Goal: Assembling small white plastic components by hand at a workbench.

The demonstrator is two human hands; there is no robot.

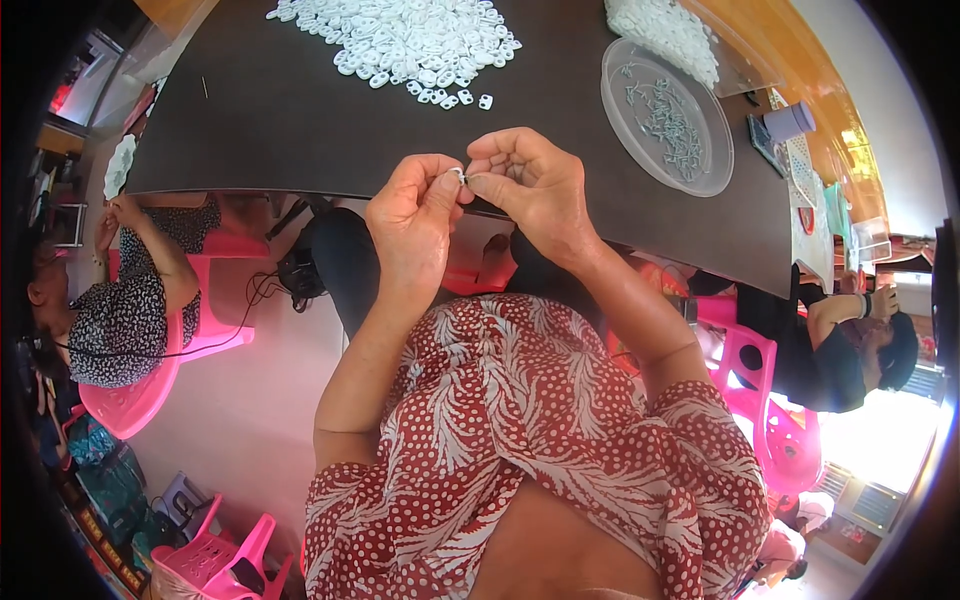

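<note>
At the table's near edge, my left hand (415, 205) pinches a small white plastic piece (459, 174) between thumb and forefinger. My right hand (530, 185) meets it there, its thumb and forefinger pressed together against the piece; whatever they hold is too small to make out. Farther back lies a large heap of white plastic pieces (420, 45) with holes in them, several of them loose at its front. On the right rests a round clear plastic tray (625, 125) with a pile of thin metal nails or pins (670, 130) in it.
Behind the tray is a clear bag of white pieces (665, 35). A lilac cup (790, 121) stands at the right edge of the dark table (300, 140). People sit on pink plastic chairs (140, 395) at both sides. A thin needle-like thing (204, 87) lies far left.
</note>
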